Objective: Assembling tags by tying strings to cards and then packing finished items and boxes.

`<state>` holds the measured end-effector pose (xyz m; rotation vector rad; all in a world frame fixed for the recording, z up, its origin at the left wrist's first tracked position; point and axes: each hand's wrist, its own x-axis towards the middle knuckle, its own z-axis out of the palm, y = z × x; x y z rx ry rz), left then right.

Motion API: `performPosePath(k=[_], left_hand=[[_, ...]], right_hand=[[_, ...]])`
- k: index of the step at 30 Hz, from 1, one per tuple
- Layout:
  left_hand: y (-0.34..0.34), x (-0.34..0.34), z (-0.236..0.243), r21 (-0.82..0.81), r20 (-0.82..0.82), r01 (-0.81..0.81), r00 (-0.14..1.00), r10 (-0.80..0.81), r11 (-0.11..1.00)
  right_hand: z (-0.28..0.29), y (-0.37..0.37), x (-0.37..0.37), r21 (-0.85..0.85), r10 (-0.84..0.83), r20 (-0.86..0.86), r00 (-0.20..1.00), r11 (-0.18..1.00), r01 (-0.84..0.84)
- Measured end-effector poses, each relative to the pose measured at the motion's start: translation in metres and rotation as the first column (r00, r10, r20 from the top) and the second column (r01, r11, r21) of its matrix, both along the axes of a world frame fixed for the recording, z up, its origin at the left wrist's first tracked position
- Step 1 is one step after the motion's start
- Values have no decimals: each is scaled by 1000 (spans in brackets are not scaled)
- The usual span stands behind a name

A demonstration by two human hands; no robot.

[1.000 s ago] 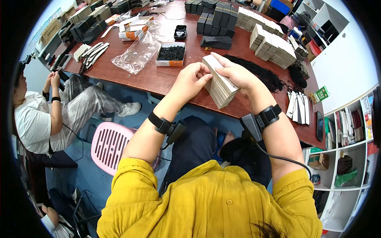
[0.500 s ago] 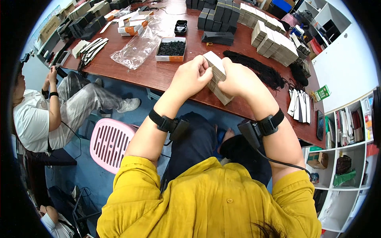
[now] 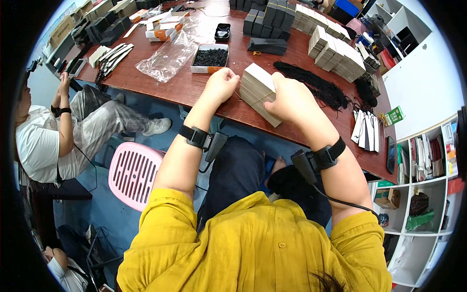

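Note:
A thick stack of pale cards (image 3: 257, 92) with a white top and beige-grey layered sides stands at the table's near edge. My right hand (image 3: 290, 97) is closed on its right side, with the thumb on the near face. Left of the stack, apart from it, my left hand (image 3: 221, 86) has its fingers pinched together. A faint thin line runs from near those fingers toward the stack; what they hold is too small to make out. Just beyond my left hand stands an open box (image 3: 209, 69) of small black pieces.
Black cords (image 3: 311, 80) lie right of the stack. Farther back are black bundles (image 3: 266, 22), pale card stacks (image 3: 335, 53), a black tray (image 3: 222, 32) and a clear plastic bag (image 3: 168, 58). A pink stool (image 3: 136, 175) stands at left, near a seated person (image 3: 46, 141).
My left hand has moved left, away from the stack, its fingers still pinched. The stack's left side now shows more, while my right hand stays on it.

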<state>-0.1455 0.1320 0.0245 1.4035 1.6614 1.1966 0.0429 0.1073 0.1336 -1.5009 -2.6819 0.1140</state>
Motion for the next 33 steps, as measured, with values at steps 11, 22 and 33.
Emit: performPosePath(k=[11, 22, 33], left_hand=[[31, -20, 6, 78, 212, -181, 964, 161, 980], [100, -9, 56, 195, -502, 17, 861, 85, 981], [152, 2, 29, -345, -293, 266, 880, -373, 900]], right_hand=[[-3, -2, 6, 13, -28, -58, 998, 1000, 29], [-4, 2, -1, -19, -60, -15, 998, 998, 60], [-7, 7, 1, -51, -155, -74, 985, 987, 152]])
